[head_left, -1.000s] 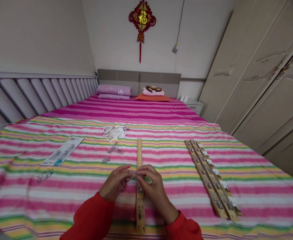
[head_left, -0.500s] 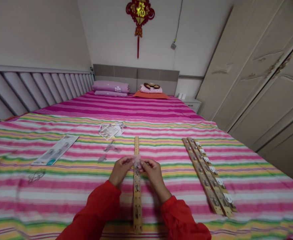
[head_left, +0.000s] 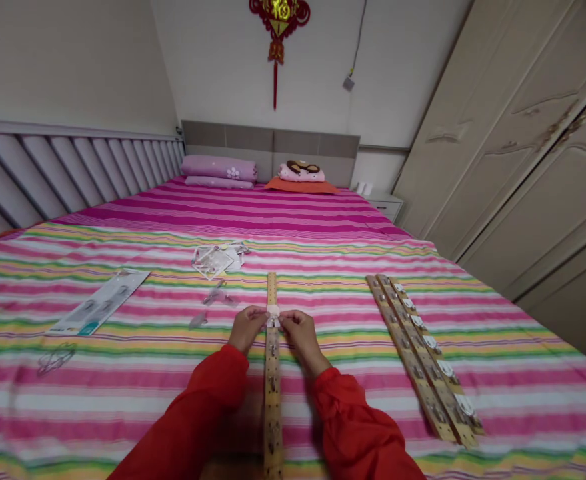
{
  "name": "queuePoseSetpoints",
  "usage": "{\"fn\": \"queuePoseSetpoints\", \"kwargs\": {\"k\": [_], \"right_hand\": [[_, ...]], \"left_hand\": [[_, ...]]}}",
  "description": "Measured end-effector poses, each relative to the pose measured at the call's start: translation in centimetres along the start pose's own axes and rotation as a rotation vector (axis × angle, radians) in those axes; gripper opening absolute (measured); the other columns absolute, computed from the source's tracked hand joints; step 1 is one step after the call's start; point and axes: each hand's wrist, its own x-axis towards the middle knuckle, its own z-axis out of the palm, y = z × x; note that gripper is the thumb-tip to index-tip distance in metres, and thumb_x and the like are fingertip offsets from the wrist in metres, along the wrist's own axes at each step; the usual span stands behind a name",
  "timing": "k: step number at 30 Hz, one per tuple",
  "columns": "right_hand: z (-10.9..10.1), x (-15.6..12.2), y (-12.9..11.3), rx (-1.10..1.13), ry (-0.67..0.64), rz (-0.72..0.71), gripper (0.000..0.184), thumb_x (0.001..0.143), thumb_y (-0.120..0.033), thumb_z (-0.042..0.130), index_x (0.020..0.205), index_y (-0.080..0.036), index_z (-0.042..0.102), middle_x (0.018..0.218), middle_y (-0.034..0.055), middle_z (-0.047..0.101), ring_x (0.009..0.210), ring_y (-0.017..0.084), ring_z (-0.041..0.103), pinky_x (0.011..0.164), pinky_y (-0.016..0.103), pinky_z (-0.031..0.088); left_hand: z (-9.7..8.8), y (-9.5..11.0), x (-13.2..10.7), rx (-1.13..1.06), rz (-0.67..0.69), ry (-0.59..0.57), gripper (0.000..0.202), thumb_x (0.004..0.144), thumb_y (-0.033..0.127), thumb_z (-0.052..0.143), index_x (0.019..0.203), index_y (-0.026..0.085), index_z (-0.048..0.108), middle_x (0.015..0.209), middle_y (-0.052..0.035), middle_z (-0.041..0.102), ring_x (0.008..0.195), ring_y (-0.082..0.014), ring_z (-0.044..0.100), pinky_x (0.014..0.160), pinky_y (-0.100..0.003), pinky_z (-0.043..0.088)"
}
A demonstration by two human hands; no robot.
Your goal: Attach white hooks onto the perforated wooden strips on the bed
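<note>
Far to the left on the striped bed cover (head_left: 137, 393), there is a small clear tangle (head_left: 55, 360) that is too thin to make out well. Just past it lies a long flat card pack (head_left: 97, 303) with a see-through front. Further along is a messy pile of clear plastic packs (head_left: 215, 261), and near it are a few small clear bits (head_left: 213, 297). In the middle, the left hand (head_left: 247, 328) comes out of a red sleeve (head_left: 197, 413). It reaches in from the left of a long wooden strip (head_left: 271, 393), which lies flat and points away from the person. The right hand (head_left: 303, 333) comes out of its own red sleeve (head_left: 357, 427) on the other side. The hands are closed, and their fingertips (head_left: 281, 319) pinch a small white piece (head_left: 273, 312) from both sides, right over the strip, near its far end. Shiny little bits (head_left: 273, 383) sit along the strip. To the right, more wooden strips (head_left: 420, 353) lie side by side on the bed, with round white pieces (head_left: 445, 369) along them.
</note>
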Motion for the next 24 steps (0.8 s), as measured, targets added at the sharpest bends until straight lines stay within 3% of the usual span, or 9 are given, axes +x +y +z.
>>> {"fn": "queuePoseSetpoints", "kwargs": {"k": [10, 24], "right_hand": [[0.0, 0.8, 1.8, -0.016, 0.023, -0.004, 0.013, 0.051, -0.024, 0.071, 0.059, -0.016, 0.065, 0.048, -0.0038, 0.059, 0.045, 0.010, 0.048, 0.048, 0.023, 0.039], [-0.2, 1.4, 3.3, -0.056, 0.049, -0.010, 0.011, 0.053, -0.024, 0.069, 0.061, -0.016, 0.066, 0.051, -0.0025, 0.063, 0.049, 0.012, 0.052, 0.051, 0.024, 0.042]], "left_hand": [[0.0, -0.9, 1.1, 0.050, -0.017, 0.023, 0.029, 0.044, 0.031, 0.078, 0.062, 0.014, 0.062, 0.047, 0.0039, 0.056, 0.045, -0.0083, 0.050, 0.047, -0.021, 0.039], [0.1, -1.4, 1.1, 0.102, -0.037, 0.087, 0.020, 0.051, 0.026, 0.073, 0.063, 0.015, 0.062, 0.050, 0.0032, 0.058, 0.048, -0.0094, 0.051, 0.045, -0.020, 0.036]]}}
